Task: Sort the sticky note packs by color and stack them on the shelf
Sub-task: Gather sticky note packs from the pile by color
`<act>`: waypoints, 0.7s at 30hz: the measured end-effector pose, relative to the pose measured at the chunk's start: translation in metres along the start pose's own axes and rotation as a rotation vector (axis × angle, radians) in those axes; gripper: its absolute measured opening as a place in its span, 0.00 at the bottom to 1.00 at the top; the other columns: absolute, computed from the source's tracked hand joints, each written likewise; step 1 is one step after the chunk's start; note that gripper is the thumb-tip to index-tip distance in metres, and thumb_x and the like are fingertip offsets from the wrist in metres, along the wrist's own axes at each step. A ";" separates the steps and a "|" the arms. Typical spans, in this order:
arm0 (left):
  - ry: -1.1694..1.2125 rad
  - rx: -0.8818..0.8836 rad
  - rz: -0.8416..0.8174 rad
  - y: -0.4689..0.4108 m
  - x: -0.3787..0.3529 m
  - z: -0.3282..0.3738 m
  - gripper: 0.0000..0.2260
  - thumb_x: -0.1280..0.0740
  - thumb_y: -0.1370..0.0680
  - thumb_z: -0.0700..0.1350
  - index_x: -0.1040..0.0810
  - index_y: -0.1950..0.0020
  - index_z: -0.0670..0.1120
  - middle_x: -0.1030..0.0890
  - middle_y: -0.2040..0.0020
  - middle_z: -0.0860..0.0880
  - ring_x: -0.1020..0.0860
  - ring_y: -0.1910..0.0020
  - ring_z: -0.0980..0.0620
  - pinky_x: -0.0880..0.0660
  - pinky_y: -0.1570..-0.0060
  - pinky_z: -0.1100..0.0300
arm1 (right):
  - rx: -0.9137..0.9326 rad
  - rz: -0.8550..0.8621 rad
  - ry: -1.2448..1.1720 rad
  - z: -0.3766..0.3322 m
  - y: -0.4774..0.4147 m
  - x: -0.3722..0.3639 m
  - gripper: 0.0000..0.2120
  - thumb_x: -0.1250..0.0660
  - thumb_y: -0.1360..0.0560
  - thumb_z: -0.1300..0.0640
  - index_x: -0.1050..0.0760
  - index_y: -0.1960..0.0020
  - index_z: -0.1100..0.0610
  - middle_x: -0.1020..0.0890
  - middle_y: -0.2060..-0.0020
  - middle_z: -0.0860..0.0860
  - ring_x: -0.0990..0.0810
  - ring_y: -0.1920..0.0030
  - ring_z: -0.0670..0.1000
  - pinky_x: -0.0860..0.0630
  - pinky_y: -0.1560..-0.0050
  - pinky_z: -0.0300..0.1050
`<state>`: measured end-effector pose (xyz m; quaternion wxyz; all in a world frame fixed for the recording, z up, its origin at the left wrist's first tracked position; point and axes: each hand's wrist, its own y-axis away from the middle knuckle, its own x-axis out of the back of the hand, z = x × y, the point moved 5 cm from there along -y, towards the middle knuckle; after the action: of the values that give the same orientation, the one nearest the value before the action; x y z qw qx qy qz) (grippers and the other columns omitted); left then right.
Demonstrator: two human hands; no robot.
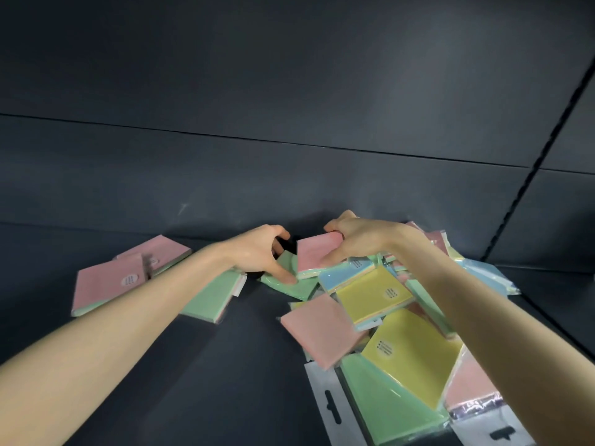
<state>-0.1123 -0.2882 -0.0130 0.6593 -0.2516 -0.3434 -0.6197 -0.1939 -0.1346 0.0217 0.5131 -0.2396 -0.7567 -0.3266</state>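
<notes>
Pink pack (317,255) pinched in right hand (357,236) fingers (335,225), green pack (302,286) in left hand (257,249) fingers, jumbled pile (373,294) crowded underneath.

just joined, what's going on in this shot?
A person is sorting sticky note packs on a dark shelf. The right hand holds a pink pack by its far edge, tilted up at the back of the mixed pile on the right. The left hand curls over a green pack at the pile's edge, thumb on it; whether its grip has closed is unclear. To the left, apart from the pile, lie two pink packs and a second green pack.
</notes>
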 end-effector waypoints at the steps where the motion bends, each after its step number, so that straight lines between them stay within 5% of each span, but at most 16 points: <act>1: 0.021 -0.010 0.011 0.000 0.000 0.001 0.41 0.20 0.37 0.47 0.36 0.28 0.47 0.26 0.48 0.53 0.24 0.47 0.52 0.22 0.47 0.51 | -0.005 0.005 -0.013 0.001 0.002 0.000 0.36 0.28 0.31 0.43 0.38 0.29 0.52 0.37 0.39 0.48 0.28 0.46 0.50 0.28 0.42 0.48; 5: 0.113 -0.079 0.090 0.003 0.002 0.012 0.41 0.21 0.35 0.38 0.38 0.27 0.45 0.26 0.45 0.48 0.21 0.52 0.51 0.24 0.51 0.59 | -0.010 0.053 -0.078 0.002 0.010 0.004 0.30 0.26 0.31 0.47 0.36 0.36 0.54 0.33 0.43 0.49 0.26 0.50 0.50 0.31 0.58 0.42; 8: -0.012 -0.065 0.081 0.006 0.000 0.013 0.43 0.21 0.35 0.46 0.41 0.25 0.46 0.30 0.34 0.47 0.25 0.43 0.51 0.27 0.44 0.59 | 0.000 0.071 -0.165 0.004 0.014 0.005 0.29 0.25 0.32 0.51 0.37 0.38 0.55 0.26 0.56 0.48 0.26 0.59 0.48 0.32 0.63 0.41; 11: -0.158 0.006 -0.018 0.008 -0.004 0.006 0.46 0.23 0.34 0.55 0.45 0.24 0.45 0.35 0.27 0.49 0.31 0.32 0.50 0.32 0.34 0.57 | 0.018 0.068 -0.171 0.006 0.017 0.004 0.33 0.25 0.33 0.51 0.38 0.34 0.54 0.27 0.55 0.47 0.26 0.55 0.48 0.30 0.59 0.42; 15: -0.140 0.074 -0.072 0.007 -0.006 0.004 0.48 0.22 0.37 0.58 0.41 0.25 0.47 0.29 0.34 0.52 0.28 0.37 0.52 0.30 0.36 0.58 | 0.045 0.082 -0.190 0.004 0.020 0.005 0.31 0.24 0.33 0.53 0.35 0.34 0.53 0.29 0.43 0.50 0.24 0.47 0.51 0.26 0.51 0.44; 21: -0.039 -0.037 0.163 0.013 0.001 0.022 0.41 0.19 0.39 0.48 0.33 0.30 0.50 0.32 0.40 0.51 0.31 0.44 0.55 0.32 0.46 0.64 | 0.032 0.102 -0.214 0.011 0.032 0.009 0.29 0.24 0.33 0.52 0.36 0.39 0.51 0.28 0.49 0.48 0.26 0.49 0.49 0.27 0.57 0.43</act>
<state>-0.1024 -0.2708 0.0029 0.6960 -0.3029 -0.3231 -0.5652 -0.1812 -0.1049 0.0349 0.4492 -0.3029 -0.7991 -0.2605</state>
